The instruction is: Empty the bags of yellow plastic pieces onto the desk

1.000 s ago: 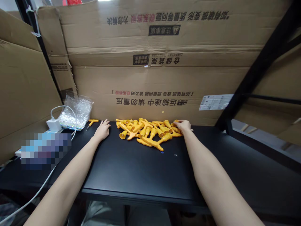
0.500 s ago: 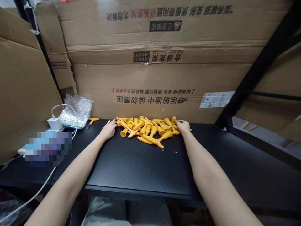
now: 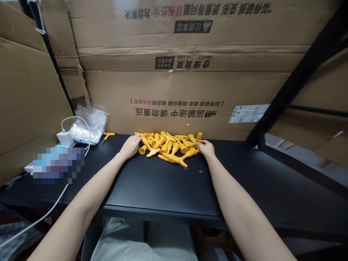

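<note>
A heap of yellow plastic corkscrew parts (image 3: 174, 158), T-shaped handles and bell-shaped pieces, lies on the black tabletop against the cardboard. My left hand (image 3: 131, 145) rests at the heap's left edge, fingers extended and touching the outer pieces. At the opposite edge, my right hand (image 3: 206, 148) has its fingertips against the pieces there, not wrapped around any. One bell-shaped piece (image 3: 199, 135) stands behind the right fingertips. Farther left, a single yellow T-handle with a metal spiral (image 3: 109, 134) lies apart from the heap.
A clear plastic bag (image 3: 91, 125) sits at the back left beside a white charger (image 3: 65, 138) with a cable. In front of them is a blurred-out object (image 3: 58, 163). Cardboard (image 3: 179, 83) walls the back; a black frame post (image 3: 293, 76) slants at right.
Both hands have moved inward, the right one to the left and the left one slightly to the right. The heap between them is narrower. The view has shifted slightly.
</note>
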Action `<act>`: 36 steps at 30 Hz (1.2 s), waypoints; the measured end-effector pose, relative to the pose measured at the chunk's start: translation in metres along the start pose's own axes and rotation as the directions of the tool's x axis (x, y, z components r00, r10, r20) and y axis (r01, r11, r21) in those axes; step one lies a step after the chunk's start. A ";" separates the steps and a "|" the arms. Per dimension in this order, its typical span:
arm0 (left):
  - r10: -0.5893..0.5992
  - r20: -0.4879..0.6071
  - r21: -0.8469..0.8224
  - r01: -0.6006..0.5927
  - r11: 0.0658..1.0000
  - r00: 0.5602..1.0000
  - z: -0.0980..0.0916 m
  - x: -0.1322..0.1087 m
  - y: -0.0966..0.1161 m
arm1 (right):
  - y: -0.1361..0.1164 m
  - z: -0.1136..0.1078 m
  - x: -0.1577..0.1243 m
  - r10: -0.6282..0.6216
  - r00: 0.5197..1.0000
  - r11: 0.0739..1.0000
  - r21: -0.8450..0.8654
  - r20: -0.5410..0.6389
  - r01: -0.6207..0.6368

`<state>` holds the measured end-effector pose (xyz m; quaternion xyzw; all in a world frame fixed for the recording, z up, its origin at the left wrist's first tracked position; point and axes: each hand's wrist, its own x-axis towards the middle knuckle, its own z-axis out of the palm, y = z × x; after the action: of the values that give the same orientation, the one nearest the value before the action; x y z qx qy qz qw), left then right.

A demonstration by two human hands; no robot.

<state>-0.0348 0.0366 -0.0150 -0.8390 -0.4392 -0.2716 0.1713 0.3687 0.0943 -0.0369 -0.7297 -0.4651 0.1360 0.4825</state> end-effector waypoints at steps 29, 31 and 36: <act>-0.696 -0.057 -0.905 0.257 0.338 0.715 -0.015 0.020 0.054 | -0.107 0.011 -0.111 -0.820 0.556 0.562 0.008 0.138 0.827; -0.745 0.069 -0.975 0.204 0.091 0.664 -0.014 0.024 0.066 | -0.118 0.015 -0.131 -0.858 0.470 0.488 0.042 0.209 0.872; -0.678 0.259 -0.966 0.179 -0.187 0.688 -0.018 0.020 0.082 | -0.126 0.023 -0.159 -0.859 0.374 0.417 0.056 0.349 0.907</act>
<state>0.0373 -0.0054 0.0078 -0.4266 -0.3450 -0.6801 -0.4863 0.2006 -0.0079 0.0167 -0.3663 -0.8635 -0.0594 0.3416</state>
